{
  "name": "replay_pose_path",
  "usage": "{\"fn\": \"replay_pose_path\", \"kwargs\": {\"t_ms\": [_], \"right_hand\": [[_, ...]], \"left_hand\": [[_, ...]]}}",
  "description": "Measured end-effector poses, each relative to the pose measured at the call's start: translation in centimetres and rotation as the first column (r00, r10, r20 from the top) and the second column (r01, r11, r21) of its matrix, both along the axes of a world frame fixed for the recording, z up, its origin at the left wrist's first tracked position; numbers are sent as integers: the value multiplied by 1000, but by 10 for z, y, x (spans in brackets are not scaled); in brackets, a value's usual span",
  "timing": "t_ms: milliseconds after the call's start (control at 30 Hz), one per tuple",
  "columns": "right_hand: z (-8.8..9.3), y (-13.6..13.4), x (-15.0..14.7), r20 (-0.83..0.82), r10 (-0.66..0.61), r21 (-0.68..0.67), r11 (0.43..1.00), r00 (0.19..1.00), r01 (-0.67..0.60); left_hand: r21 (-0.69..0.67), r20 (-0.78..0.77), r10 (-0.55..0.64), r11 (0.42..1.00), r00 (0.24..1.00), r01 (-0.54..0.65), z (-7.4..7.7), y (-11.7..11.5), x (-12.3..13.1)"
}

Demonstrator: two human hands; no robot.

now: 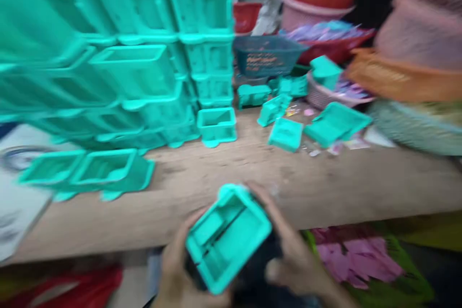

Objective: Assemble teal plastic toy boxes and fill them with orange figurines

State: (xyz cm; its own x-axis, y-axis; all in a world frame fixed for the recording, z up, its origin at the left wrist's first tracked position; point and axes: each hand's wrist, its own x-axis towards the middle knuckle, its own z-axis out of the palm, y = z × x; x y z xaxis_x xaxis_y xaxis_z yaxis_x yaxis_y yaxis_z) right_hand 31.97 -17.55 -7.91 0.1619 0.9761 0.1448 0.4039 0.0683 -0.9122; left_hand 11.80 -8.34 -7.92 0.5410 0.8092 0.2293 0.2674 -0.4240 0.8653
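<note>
Both my hands hold one teal plastic box (228, 237) low in the middle, just before the front edge of the wooden table (252, 178). My left hand (176, 269) wraps its left and lower side. My right hand (292, 250) grips its right side, thumb below. The box's open face with an inner divider is turned up toward me. The picture is smeared by motion.
A tall stack of the same teal boxes (119, 48) fills the back left, with two more (86, 171) lying in front of it. Loose teal boxes (288, 120) lie at centre right. Coloured baskets (407, 57) crowd the right; pink material (353, 255) sits below the table.
</note>
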Motion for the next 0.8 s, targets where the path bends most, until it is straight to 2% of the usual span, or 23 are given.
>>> {"fn": "replay_pose_path", "kwargs": {"t_ms": [67,200,267,367,433,567,800], "right_hand": [[3,0,10,-60,-46,34,998,997,48],[7,8,2,19,-98,129,987,995,95],[11,12,-5,31,-96,158,983,995,90],[8,17,-14,-5,-161,195,968,987,159],[0,19,-20,-18,-227,220,949,974,226],[-16,23,-31,-42,-307,230,923,951,308],[-15,26,-39,-99,-395,123,906,913,405]], "left_hand": [[28,84,-100,995,991,98,5,-1,5],[19,144,-223,975,964,223,7,9,3],[-5,158,-295,954,942,299,7,13,-2],[-93,164,-335,931,928,353,5,15,-6],[-153,147,-324,926,934,345,0,15,-6],[-194,82,-238,949,968,250,-9,17,-5],[-143,14,-183,973,983,184,-2,20,2]]}}
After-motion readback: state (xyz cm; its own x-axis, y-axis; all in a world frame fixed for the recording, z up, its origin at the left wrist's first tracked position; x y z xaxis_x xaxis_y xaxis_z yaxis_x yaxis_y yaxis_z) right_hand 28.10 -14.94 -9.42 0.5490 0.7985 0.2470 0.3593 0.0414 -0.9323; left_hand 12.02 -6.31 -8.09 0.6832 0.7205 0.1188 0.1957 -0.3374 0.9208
